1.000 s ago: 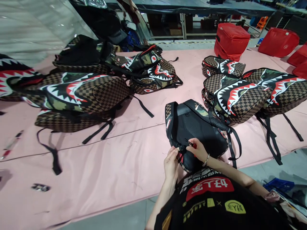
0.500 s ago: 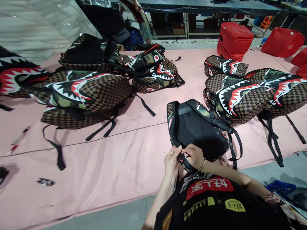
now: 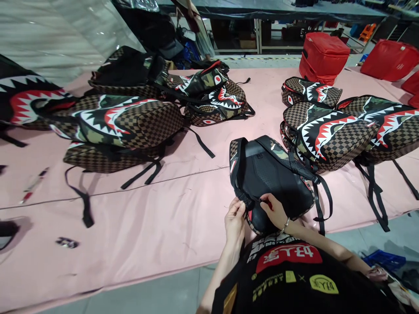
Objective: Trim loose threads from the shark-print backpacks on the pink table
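Observation:
A backpack (image 3: 273,174) lies back side up on the pink table, its black padded back panel and shoulder straps showing. My left hand (image 3: 235,214) is closed on the lower end of its left shoulder strap (image 3: 240,174), by a dark buckle or strap adjuster. Just to the right, my right hand (image 3: 275,213) pinches a thin black strap end near that same spot, over the lower part of the bag. Fingers partly cover the strap end, so its exact shape is hidden.
Checkered shark-mouth backpacks (image 3: 150,122) are piled at left, and more backpacks (image 3: 337,135) lie close by at right. Red bags (image 3: 324,56) stand at the back. A red-and-white pen-like tool (image 3: 34,185) and a small dark item (image 3: 67,242) lie on the pink table (image 3: 157,231).
My right hand has moved right and slightly up, away from my left hand, drawing the thin strap end along. The left hand stays at the strap. The view has shifted slightly left.

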`<state>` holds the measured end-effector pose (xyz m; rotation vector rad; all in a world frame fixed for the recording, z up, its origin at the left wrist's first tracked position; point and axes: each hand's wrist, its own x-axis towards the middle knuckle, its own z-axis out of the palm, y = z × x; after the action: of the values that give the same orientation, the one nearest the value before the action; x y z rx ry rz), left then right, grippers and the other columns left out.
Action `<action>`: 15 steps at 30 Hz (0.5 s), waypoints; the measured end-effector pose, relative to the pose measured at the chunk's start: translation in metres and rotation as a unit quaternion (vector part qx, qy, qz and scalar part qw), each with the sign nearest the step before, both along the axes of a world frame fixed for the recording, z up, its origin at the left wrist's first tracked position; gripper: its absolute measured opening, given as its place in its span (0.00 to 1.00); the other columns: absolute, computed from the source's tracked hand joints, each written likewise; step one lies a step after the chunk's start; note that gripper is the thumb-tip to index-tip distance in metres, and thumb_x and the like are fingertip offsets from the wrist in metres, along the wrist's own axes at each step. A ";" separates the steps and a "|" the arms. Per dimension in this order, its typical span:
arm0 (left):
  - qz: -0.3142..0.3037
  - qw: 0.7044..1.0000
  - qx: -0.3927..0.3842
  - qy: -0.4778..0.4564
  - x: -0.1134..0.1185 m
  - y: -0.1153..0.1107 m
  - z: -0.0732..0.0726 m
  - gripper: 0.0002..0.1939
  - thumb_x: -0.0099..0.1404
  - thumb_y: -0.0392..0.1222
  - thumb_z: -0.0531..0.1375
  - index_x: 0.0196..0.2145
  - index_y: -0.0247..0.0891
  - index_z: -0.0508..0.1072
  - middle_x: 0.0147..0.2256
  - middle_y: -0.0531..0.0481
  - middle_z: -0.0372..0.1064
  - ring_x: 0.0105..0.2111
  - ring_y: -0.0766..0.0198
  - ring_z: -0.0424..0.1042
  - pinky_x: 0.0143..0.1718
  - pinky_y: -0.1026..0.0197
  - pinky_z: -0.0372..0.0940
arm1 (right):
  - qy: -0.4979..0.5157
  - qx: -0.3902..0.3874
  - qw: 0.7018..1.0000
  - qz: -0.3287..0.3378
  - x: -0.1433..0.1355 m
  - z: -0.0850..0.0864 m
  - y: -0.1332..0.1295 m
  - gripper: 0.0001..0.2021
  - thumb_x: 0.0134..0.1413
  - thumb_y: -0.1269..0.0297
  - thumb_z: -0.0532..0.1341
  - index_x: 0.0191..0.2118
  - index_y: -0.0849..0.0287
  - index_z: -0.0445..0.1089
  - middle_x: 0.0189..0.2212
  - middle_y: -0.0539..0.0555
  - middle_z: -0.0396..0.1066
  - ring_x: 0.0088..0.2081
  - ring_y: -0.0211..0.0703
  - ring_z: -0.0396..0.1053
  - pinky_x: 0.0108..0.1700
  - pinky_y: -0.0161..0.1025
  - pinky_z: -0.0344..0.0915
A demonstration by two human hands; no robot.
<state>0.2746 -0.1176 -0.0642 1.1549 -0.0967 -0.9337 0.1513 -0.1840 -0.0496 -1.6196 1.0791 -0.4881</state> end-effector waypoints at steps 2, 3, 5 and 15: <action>-0.001 1.000 0.000 -0.007 0.000 0.000 -0.002 0.10 0.45 0.42 0.66 0.24 0.34 0.73 0.49 0.49 0.56 0.42 0.66 0.61 0.45 0.62 0.58 | 0.013 -0.013 1.000 0.019 -0.003 -0.001 -0.001 0.14 0.50 0.58 0.52 0.39 0.60 0.65 0.34 0.48 0.66 0.32 0.23 0.60 0.38 0.24 0.58; 0.000 1.000 -0.001 -0.009 -0.001 0.001 -0.003 0.10 0.45 0.42 0.67 0.24 0.34 0.73 0.49 0.49 0.56 0.43 0.65 0.61 0.46 0.62 0.57 | 0.021 -0.026 0.999 0.024 -0.004 -0.002 -0.001 0.13 0.50 0.58 0.52 0.38 0.60 0.65 0.33 0.48 0.66 0.31 0.23 0.59 0.37 0.24 0.58; -0.001 1.000 -0.003 -0.013 -0.001 0.001 -0.004 0.10 0.44 0.42 0.67 0.25 0.34 0.74 0.48 0.49 0.56 0.44 0.65 0.60 0.47 0.62 0.57 | 0.029 -0.060 0.997 0.031 -0.003 -0.003 -0.001 0.13 0.50 0.58 0.52 0.38 0.60 0.66 0.33 0.49 0.66 0.31 0.24 0.59 0.37 0.25 0.57; -0.022 0.998 0.008 -0.056 0.000 0.002 -0.009 0.12 0.44 0.43 0.67 0.26 0.34 0.74 0.47 0.46 0.57 0.49 0.61 0.58 0.49 0.61 0.56 | 0.030 -0.200 0.977 0.066 0.007 -0.009 -0.011 0.14 0.52 0.56 0.52 0.34 0.61 0.66 0.32 0.52 0.67 0.37 0.28 0.62 0.42 0.28 0.58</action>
<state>0.2743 -0.1158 -0.0734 1.2227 -0.2059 -0.9096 0.1586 -0.1951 -0.0590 -2.0573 0.9494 -0.5976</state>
